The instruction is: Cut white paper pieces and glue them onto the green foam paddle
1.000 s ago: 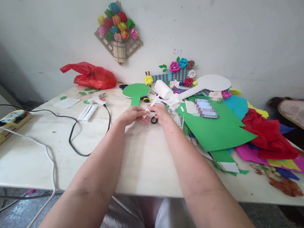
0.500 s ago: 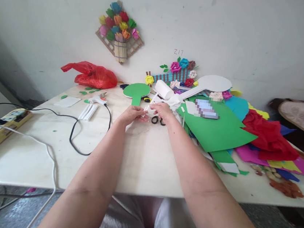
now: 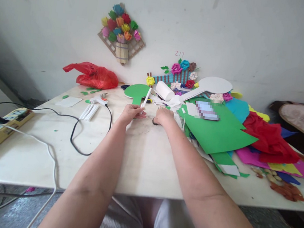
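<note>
My left hand [image 3: 130, 112] pinches a thin rolled white paper stick [image 3: 145, 98] that points up and away from me. My right hand [image 3: 164, 116] rests fingers-down on black-handled scissors [image 3: 154, 121] lying on the white table [image 3: 141, 156]; its fingers curl over the handles. Just beyond the hands lie a green round paddle-shaped cutout [image 3: 137, 91] and a white paper roll [image 3: 164, 90].
A glue gun [image 3: 98, 101] with a black cord [image 3: 76, 134], white sticks [image 3: 89, 112] and a power strip [image 3: 2, 122] sit at left. A red plastic bag [image 3: 94, 76] lies behind. Coloured paper sheets [image 3: 221, 131] pile up at right. Paper-flower crafts [image 3: 121, 30] hang on the wall.
My right hand let go of the paper stick and dropped onto the scissors. The left hand keeps the stick, now tilted more upright.
</note>
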### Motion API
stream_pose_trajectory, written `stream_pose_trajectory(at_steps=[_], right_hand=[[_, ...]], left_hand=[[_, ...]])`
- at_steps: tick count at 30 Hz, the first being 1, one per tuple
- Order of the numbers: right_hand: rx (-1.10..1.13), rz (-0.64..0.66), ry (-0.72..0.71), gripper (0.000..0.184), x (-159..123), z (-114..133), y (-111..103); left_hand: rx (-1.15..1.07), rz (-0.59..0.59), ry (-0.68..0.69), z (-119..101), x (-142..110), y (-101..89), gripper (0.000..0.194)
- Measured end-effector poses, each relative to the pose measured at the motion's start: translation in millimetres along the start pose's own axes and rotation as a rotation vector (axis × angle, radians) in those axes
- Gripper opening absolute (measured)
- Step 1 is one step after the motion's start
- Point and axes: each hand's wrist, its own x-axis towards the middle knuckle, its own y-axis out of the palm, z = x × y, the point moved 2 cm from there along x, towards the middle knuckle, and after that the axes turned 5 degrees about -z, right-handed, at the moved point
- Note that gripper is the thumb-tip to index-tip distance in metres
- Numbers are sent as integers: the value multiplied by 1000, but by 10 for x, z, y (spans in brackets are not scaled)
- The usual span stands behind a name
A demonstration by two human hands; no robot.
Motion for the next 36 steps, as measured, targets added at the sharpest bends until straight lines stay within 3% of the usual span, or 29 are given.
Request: stream_pose_trajectory(at_steps=[4,10,14,17,22,31,36], right_hand=[[-124,-27,51,39,-6,-48,-62],[-87,-29,96,42,34,-185,-126],[-27,-47,90,26,75,-244,-126],[157,83,130,6,72,-245,-114],[590,200,175,12,-1,-269,-163],[842,443,-23,35,-65,-496,-161],[903,463,-157,36,-110,-456,-16]], left_hand=[[14,-62,47,-55,-13,4,18],[-88,-96,71,-75,11,-31,20],[-157,-134,79,-88,26,-68,18],[-71,-220,101,-112,25,-86,16],[113,-291,88,-103,26,-99,14],[248,-310,80,-38,83,-126,13],[316,-232,73,-57,63,-77,14]])
